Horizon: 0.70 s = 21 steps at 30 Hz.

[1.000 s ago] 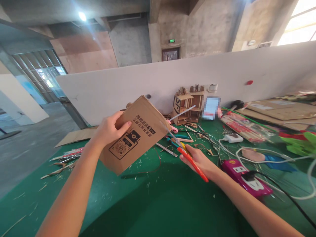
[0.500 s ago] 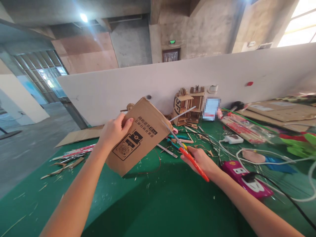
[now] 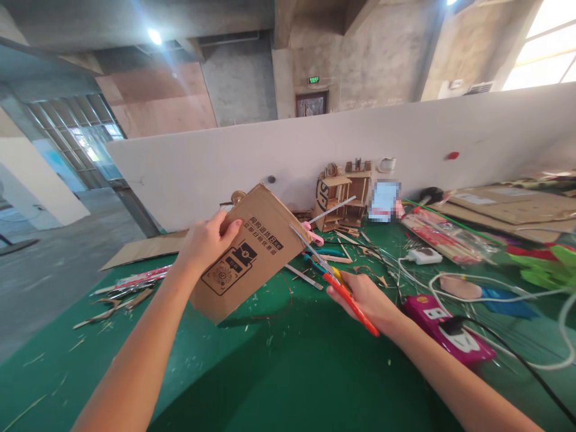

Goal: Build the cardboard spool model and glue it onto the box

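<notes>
My left hand (image 3: 209, 240) grips the upper left edge of a brown cardboard piece (image 3: 265, 237) printed with black characters and a phone picture. The cardboard hangs tilted above the green table. My right hand (image 3: 362, 300) is closed around the red handle of a pair of scissors (image 3: 344, 297). One of the blades lies across the printed face near the cardboard's right corner. Behind that corner, a pale thin strip (image 3: 333, 209) sticks out toward the upper right; I cannot tell what it belongs to.
A small cardboard shelf model (image 3: 344, 198) stands against the white partition (image 3: 225, 156), with a phone (image 3: 384, 201) beside it. Scraps and sticks litter the green table (image 3: 288, 366). To the right are a purple power strip (image 3: 450, 333), a white adapter (image 3: 424, 256) and loose cables. Flat cardboard sheets (image 3: 513, 201) lie farther back.
The cardboard and both hands sit slightly lower and to the left in the view. The scissors have shifted slightly left with the cardboard; both hands keep their holds.
</notes>
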### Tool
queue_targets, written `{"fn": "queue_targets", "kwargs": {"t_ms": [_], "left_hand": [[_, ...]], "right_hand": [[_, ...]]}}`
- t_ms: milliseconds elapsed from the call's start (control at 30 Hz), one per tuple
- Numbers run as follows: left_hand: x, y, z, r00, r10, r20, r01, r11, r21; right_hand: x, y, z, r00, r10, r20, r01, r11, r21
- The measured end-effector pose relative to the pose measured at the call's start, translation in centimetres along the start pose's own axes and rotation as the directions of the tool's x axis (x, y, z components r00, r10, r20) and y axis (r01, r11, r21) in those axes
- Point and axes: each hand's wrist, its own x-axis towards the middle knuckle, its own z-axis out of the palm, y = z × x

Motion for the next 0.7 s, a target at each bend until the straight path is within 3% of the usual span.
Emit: {"fn": "queue_targets", "kwargs": {"t_ms": [167, 500, 700], "left_hand": [[-0.02, 0.0, -0.26, 1.0, 0.015, 0.014, -0.015, 1.0, -0.007], [-0.22, 0.41, 0.19, 0.998, 0.056, 0.014, -0.055, 0.997, -0.057], [-0.22, 0.52, 0.28, 0.998, 0.049, 0.026, -0.048, 0.997, -0.052]], "right_hand": [[-0.46, -0.59, -0.2, 0.999, -0.048, 0.006, 0.048, 0.998, -0.049], [-0.31, -0.46, -0.01, 0.998, -0.016, -0.065, -0.004, 0.955, -0.295], [-0.3, -0.3, -0.07, 0.999, -0.014, -0.041, 0.001, 0.954, -0.3]]}}
